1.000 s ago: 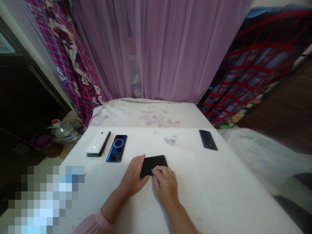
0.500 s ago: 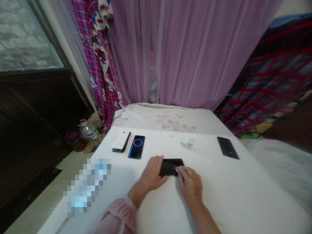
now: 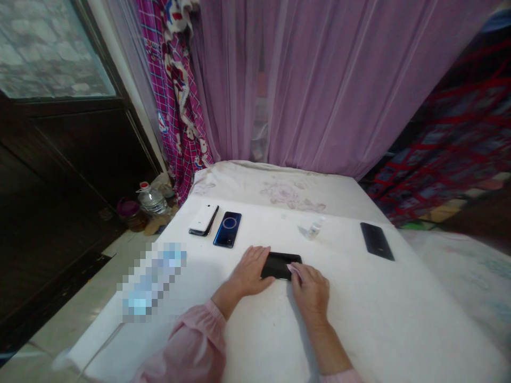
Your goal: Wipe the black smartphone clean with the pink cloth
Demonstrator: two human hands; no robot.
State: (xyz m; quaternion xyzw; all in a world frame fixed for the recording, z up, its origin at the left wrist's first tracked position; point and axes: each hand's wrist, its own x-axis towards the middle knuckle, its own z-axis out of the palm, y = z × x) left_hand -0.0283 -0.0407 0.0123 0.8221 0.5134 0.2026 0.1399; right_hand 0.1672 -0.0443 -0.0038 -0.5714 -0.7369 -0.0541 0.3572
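A black smartphone point(image 3: 277, 264) lies flat on the white table, glossy dark side up. My left hand point(image 3: 251, 270) grips its left end, fingers along the far edge and thumb at the near one. Over the phone's right part, my right hand point(image 3: 311, 287) is closed in a pinch with its fingertips on the glass. A small pale bit shows at those fingertips, too small to name. Beyond the hands stands a small clear bottle point(image 3: 314, 229) with a white label.
To the left lie a blue phone point(image 3: 228, 230) and a stack of phones point(image 3: 204, 219) with a white one on top. Another dark phone point(image 3: 377, 241) lies at the right. A blurred-out item point(image 3: 154, 282) with a cord point(image 3: 101, 347) is near the left edge.
The camera view has shifted slightly, so the table and hands appear a little higher. Both hands keep their places at the phone; the right fingertips have barely moved on it.
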